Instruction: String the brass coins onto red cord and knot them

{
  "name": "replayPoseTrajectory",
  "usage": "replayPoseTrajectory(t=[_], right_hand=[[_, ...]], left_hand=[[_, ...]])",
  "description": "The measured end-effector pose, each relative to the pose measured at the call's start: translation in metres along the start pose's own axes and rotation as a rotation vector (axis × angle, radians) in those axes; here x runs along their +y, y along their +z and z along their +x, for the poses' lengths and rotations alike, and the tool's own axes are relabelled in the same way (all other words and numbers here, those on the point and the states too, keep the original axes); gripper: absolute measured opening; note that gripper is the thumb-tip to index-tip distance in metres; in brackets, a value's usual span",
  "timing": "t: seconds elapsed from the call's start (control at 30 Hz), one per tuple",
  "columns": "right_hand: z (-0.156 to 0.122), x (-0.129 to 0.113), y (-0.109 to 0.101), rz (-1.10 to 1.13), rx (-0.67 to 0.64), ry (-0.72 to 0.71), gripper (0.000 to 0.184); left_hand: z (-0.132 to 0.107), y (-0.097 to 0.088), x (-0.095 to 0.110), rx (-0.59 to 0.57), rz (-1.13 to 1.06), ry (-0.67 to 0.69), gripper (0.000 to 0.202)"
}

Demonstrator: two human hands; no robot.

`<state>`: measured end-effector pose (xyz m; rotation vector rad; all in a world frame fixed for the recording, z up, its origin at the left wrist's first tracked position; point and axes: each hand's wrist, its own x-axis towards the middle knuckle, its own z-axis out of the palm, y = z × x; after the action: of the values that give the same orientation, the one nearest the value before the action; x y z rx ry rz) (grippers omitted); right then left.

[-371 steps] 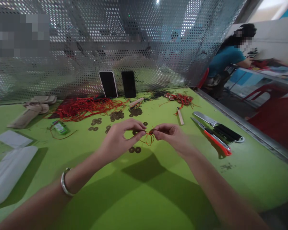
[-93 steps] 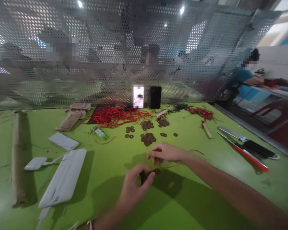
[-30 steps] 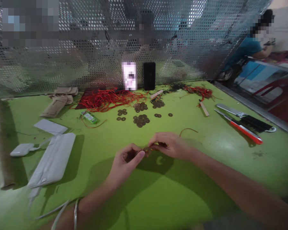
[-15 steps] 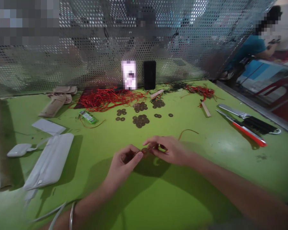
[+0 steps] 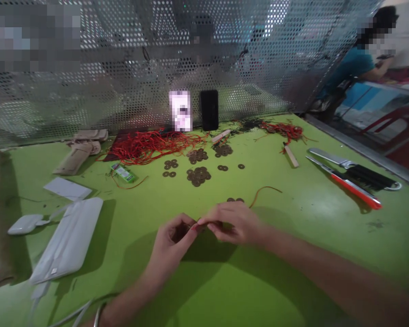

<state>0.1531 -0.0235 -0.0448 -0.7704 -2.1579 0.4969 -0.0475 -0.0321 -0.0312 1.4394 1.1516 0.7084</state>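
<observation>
My left hand (image 5: pixel 175 236) and right hand (image 5: pixel 233 222) have drawn closer together, fingertips now meeting, pinched shut on the small coin and red cord (image 5: pixel 264 190) low over the green counter (image 5: pixel 293 218).

Half a second back the left hand (image 5: pixel 172 238) and right hand (image 5: pixel 233 222) stood slightly apart over the green table (image 5: pixel 293 213); now their fingertips press together, seemingly around a coin on the red cord (image 5: pixel 264 190), though blur hides it. Two coins (image 5: pixel 235 200) beyond the right hand are newly uncovered.
</observation>
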Motion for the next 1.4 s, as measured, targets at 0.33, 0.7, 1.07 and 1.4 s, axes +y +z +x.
replayPoseTrajectory(t=[0.33, 0.7, 1.07, 1.4], right_hand=[[-0.002, -0.011, 0.006, -0.044, 0.048, 0.062, 0.009], [0.006, -0.013, -0.006, 0.063, 0.163, 0.227, 0.005], [0.000, 0.059, -0.079, 0.559, 0.958, 0.606, 0.013], [-0.020, 0.083, -0.116, 0.640, 1.252, 0.673, 0.015]], left_hand=[[0.000, 0.002, -0.004, -0.011, 0.017, 0.009, 0.017], [-0.001, 0.005, 0.002, 0.007, 0.030, 0.005, 0.023], [-0.001, 0.004, 0.001, -0.004, 0.008, -0.041, 0.024], [-0.002, 0.005, 0.000, -0.019, 0.037, -0.054, 0.025]])
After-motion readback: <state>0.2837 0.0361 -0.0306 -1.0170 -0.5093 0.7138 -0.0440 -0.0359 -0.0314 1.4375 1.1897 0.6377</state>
